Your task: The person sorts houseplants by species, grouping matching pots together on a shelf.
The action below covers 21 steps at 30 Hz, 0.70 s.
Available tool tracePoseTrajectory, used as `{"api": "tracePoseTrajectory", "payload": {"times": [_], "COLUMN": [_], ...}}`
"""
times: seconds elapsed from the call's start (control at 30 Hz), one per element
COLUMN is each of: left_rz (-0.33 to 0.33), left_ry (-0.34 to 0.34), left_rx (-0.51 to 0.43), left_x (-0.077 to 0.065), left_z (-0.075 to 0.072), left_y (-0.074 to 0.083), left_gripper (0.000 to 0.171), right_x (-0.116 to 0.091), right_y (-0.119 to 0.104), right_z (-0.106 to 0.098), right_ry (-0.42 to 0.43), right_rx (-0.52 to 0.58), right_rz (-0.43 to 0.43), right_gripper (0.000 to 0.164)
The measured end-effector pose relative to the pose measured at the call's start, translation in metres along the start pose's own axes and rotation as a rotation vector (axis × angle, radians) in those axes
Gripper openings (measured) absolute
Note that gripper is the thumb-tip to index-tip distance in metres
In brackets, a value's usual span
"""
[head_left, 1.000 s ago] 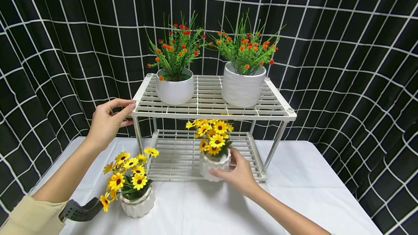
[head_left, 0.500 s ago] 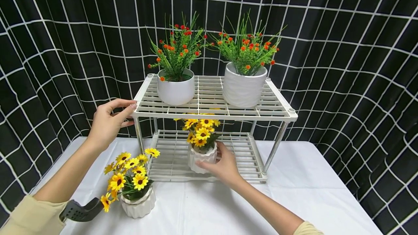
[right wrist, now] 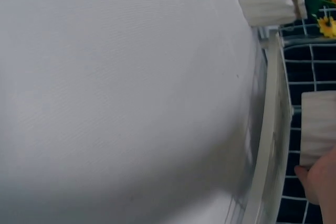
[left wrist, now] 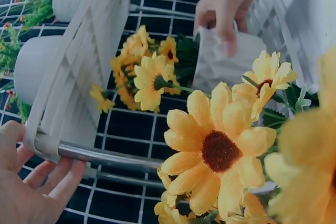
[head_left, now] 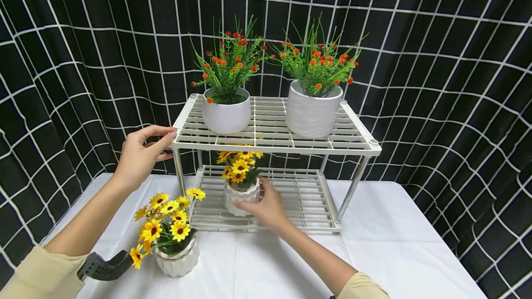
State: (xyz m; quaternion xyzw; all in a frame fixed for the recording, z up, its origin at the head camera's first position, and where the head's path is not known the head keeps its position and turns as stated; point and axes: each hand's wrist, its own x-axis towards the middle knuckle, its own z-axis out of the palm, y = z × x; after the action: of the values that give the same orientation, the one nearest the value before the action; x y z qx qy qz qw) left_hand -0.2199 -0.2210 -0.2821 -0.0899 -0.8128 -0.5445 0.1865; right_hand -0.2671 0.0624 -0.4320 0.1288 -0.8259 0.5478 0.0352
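Observation:
My right hand (head_left: 270,204) grips a white fluted pot (head_left: 241,200) of yellow artificial sunflowers (head_left: 240,170) from its right side. The pot is upright over the lower tier (head_left: 291,197) of a white two-tier rack; whether its base touches the slats I cannot tell. My left hand (head_left: 141,153) holds the front left corner of the upper tier (head_left: 270,144), thumb and fingers about the corner. In the left wrist view, that hand (left wrist: 37,182) is at the metal post (left wrist: 115,156). The right wrist view catches only part of my right hand (right wrist: 320,184) on the pot (right wrist: 317,127).
A second sunflower pot (head_left: 178,260) stands on the white cloth (head_left: 266,271) before the rack's left front. Two white pots (head_left: 226,116) (head_left: 313,114) with red and orange flowers stand on the upper tier. A black curtain with white grid lines (head_left: 415,82) surrounds the table.
My right hand has carried the sunflower pot left and farther back, from the front edge of the lower tier to over its slats. The left hand has stayed at the rack's corner.

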Motion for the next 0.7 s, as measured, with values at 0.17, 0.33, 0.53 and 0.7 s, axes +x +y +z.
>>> {"api": "tracePoseTrajectory", "payload": {"times": [0.17, 0.33, 0.53, 0.7], "left_rz": [-0.002, -0.005, 0.005, 0.0], "left_ry": [0.005, 0.003, 0.004, 0.006], "left_rx": [-0.002, -0.004, -0.006, -0.008], "left_x": [-0.001, 0.0, 0.0, 0.001], "left_z": [0.0, 0.0, 0.001, 0.001], "left_y": [-0.001, -0.001, 0.0, -0.001], "left_gripper": [0.04, 0.04, 0.039, 0.039], "right_x": [0.007, 0.01, 0.014, 0.014], "right_y": [0.003, 0.006, 0.006, 0.01], "right_z": [0.012, 0.021, 0.028, 0.035], "right_ry": [0.002, 0.009, 0.007, -0.006], "right_rx": [0.009, 0.002, 0.029, 0.046], "right_rz": [0.012, 0.011, 0.016, 0.034], "right_gripper": [0.094, 0.095, 0.098, 0.095]}}
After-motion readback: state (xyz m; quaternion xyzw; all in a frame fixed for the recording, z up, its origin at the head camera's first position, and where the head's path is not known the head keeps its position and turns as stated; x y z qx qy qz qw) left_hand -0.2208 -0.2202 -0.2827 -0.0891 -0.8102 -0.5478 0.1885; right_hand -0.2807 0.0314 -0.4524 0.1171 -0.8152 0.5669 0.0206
